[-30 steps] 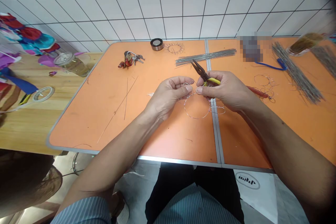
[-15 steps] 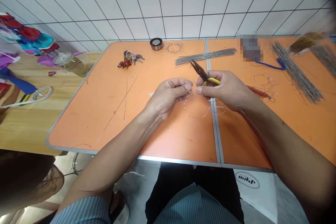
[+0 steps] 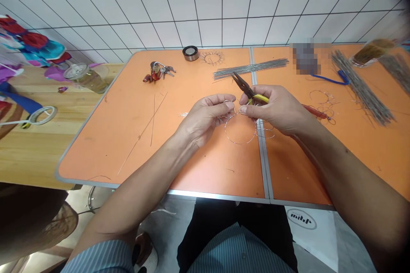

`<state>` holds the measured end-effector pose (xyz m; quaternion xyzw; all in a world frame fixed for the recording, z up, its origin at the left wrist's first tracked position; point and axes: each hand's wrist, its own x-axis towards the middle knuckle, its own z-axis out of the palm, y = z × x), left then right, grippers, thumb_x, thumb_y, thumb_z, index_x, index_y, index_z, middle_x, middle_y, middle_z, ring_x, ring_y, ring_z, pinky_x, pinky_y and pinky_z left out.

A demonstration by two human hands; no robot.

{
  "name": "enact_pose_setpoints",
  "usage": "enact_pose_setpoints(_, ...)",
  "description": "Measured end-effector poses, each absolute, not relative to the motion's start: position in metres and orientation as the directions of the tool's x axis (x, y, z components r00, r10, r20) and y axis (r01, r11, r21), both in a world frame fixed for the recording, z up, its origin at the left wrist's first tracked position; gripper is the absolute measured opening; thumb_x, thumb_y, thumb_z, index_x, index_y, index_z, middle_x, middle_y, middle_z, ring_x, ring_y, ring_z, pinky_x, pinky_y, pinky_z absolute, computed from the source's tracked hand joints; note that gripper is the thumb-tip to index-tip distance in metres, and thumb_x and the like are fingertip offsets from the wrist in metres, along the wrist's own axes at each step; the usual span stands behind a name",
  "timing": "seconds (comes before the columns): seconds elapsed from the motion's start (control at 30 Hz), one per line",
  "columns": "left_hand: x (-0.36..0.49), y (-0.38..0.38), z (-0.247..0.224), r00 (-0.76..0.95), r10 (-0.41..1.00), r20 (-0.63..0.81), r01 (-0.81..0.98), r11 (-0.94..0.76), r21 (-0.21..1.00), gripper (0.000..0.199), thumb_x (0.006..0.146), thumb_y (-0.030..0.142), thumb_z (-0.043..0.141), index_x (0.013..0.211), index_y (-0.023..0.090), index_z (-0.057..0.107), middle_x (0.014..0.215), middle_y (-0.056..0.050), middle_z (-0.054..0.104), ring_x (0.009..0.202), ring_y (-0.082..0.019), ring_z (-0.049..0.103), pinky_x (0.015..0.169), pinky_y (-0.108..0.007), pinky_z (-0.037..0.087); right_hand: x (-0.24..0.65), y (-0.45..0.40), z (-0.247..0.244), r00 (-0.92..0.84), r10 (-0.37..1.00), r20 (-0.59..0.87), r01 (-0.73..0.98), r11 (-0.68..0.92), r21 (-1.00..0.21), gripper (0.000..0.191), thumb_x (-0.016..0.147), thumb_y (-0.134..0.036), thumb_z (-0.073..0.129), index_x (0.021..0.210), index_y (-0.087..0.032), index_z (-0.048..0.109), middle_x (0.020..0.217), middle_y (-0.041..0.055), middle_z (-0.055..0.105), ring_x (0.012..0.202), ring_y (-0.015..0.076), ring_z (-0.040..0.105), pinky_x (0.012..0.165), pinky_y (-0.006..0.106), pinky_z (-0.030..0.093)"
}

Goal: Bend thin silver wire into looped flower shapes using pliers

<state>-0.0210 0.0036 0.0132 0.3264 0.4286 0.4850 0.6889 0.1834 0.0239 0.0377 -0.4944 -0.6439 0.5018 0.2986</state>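
Observation:
My left hand pinches thin wire between thumb and fingertips, above the orange table. A round wire loop hangs between my two hands, with smaller wire loops beside it. Pliers with yellow handles rest in my right hand, their dark jaws pointing up and to the left. The thumb and index finger of that hand also pinch the wire. The fine ends of the wire at my fingertips are too small to make out.
Behind my hands lie a bundle of straight wires, black tape, a wire ring and keys. Right are red-handled pliers and a thicker wire bundle. A lidded jar stands left.
My hands have barely moved and still hold the wire. At the far left, the white tape roll has shifted slightly, and part of another person's arm shows beside it.

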Motion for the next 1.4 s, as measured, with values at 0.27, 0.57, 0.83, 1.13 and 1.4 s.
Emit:
enact_pose_setpoints(0.27,-0.0217,0.0038,0.0125,0.168,0.959,-0.228,-0.288,0.269,0.919,0.027,0.079,0.035,0.093,0.074,0.016,0.075,0.071,-0.001,0.067,0.063,-0.010,0.056,0.063,-0.026,0.042,0.1810,0.0208,0.0392,-0.336,0.938,-0.090,0.355,0.038,-0.934,0.020,0.082,-0.027,0.093,0.089,-0.024,0.074,0.070,-0.0015,0.056,0.062,0.0141,0.048,0.058,0.032,0.034)
enact_pose_setpoints(0.57,-0.0274,0.0094,0.0076,0.260,0.911,-0.319,-0.273,0.386,0.881,0.022,0.074,0.030,0.088,0.070,0.014,0.073,0.074,-0.004,0.067,0.063,-0.011,0.058,0.062,-0.027,0.046,0.1786,0.0173,0.0444,-0.347,0.935,-0.079,0.382,0.064,-0.922,0.015,0.084,-0.020,0.089,0.087,-0.023,0.075,0.073,-0.0010,0.057,0.062,0.0137,0.047,0.060,0.032,0.034)
enact_pose_setpoints(0.83,-0.0298,0.0095,0.0129,0.283,0.892,-0.353,-0.292,0.431,0.854,0.018,0.076,0.023,0.088,0.073,0.014,0.073,0.072,-0.004,0.067,0.061,-0.011,0.060,0.061,-0.025,0.048,0.1800,0.0174,0.0460,-0.346,0.931,-0.113,0.371,0.025,-0.928,0.019,0.084,-0.025,0.092,0.089,-0.024,0.074,0.072,-0.0007,0.057,0.062,0.0143,0.050,0.059,0.032,0.037)
enact_pose_setpoints(1.13,-0.0285,0.0079,0.0091,0.246,0.925,-0.291,-0.291,0.357,0.888,0.023,0.079,0.026,0.092,0.072,0.014,0.074,0.068,-0.004,0.068,0.059,-0.011,0.059,0.059,-0.024,0.043,0.1797,0.0201,0.0421,-0.344,0.934,-0.097,0.348,0.031,-0.937,0.022,0.081,-0.030,0.095,0.088,-0.023,0.075,0.071,-0.0015,0.057,0.063,0.0136,0.048,0.057,0.030,0.035)
enact_pose_setpoints(1.4,-0.0299,0.0085,0.0087,0.182,0.944,-0.276,-0.280,0.319,0.905,0.024,0.078,0.029,0.094,0.074,0.015,0.075,0.069,-0.003,0.069,0.062,-0.011,0.060,0.062,-0.025,0.045,0.1841,0.0206,0.0413,-0.372,0.925,-0.070,0.320,0.057,-0.946,0.037,0.091,-0.056,0.089,0.085,-0.023,0.075,0.079,0.0031,0.069,0.072,0.0166,0.060,0.066,0.032,0.045)
